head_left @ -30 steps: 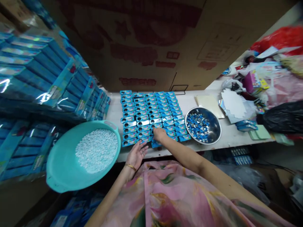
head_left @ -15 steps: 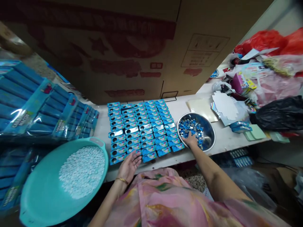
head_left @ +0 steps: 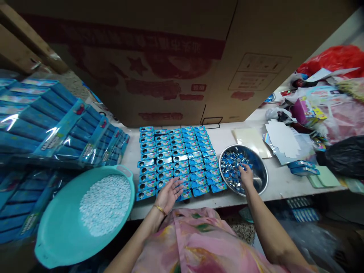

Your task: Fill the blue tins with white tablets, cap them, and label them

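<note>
My right hand is inside the steel bowl, its fingers closed at the top of a heap of small round blue-and-silver discs. A disc seems to be at the fingertips, partly hidden by them. My left hand is palm up with its fingers apart and holds nothing. It hovers over the near edge of several columns of small flat blue cases, covering some of them. Cases in the left columns show a dark round spot at one end; those in the right columns show a blue round recess.
A turquoise basin of pale small pieces stands at left, below stacked wrapped blue packs. A large carton walls off the table's back. At right lie clear sheets, white card, and bags.
My right hand has shifted from the bowl's left side toward its middle, and its fingers have drawn together. My left hand has moved slightly right over the cases. The camera view has shifted a little.
</note>
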### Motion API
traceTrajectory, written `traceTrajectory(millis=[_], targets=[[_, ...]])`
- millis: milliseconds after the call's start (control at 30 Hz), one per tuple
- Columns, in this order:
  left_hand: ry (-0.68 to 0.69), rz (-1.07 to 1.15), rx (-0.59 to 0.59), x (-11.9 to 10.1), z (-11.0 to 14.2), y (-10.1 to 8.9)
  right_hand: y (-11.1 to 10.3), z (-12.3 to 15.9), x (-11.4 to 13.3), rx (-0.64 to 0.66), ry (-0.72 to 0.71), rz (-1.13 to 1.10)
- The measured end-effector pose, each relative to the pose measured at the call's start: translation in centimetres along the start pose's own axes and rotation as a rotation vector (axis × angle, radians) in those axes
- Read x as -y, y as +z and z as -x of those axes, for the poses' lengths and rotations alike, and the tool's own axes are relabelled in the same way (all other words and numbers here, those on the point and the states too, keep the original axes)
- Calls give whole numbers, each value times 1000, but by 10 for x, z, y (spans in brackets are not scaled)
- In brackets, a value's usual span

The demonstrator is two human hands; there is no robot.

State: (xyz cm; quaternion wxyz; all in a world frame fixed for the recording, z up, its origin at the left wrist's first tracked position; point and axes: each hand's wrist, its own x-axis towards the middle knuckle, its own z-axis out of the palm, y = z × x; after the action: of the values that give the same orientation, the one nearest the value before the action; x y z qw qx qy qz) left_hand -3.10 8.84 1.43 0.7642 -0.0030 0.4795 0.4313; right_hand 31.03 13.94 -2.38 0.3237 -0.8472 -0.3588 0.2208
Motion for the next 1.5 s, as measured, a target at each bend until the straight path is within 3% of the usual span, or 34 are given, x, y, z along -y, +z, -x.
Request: traceTrajectory(millis=[67, 133, 233, 367, 467, 567, 700, 800, 1033, 1200, 1267, 1400, 1500], targets=[[-82, 61, 103, 4, -6, 11, 12, 28, 34, 163, -74, -192], [-163, 127, 203, 7, -12, 22, 32, 67, 71, 415, -210, -265], [-200, 218, 244, 9, -21, 30, 67, 125, 110, 564, -600, -137], [-139, 307, 149, 4, -28, 19, 100, 168, 122, 687, -1068, 194], [-41, 384, 47, -1, -30, 4, 110, 174, 119, 726, -1187, 215], [3, 425, 14, -7, -31, -9, 115, 171, 121, 801, -1141, 54], [-9, 426, -1, -12, -32, -19, 121, 168, 129, 876, -932, -190], [-7, 412, -13, -15, -33, -21, 125, 168, 135, 900, -761, -270], [58, 418, 27, -28, -32, -21, 124, 156, 142, 901, -592, -451], [75, 417, 38, -35, -22, -34, 120, 133, 130, 898, -314, -109], [85, 424, 22, -34, -16, -41, 120, 131, 128, 917, -395, 131], [83, 445, -26, -30, -3, -55, 126, 143, 135, 851, -766, 670], [76, 450, -65, -27, 4, -62, 138, 153, 144, 839, -802, 846]])
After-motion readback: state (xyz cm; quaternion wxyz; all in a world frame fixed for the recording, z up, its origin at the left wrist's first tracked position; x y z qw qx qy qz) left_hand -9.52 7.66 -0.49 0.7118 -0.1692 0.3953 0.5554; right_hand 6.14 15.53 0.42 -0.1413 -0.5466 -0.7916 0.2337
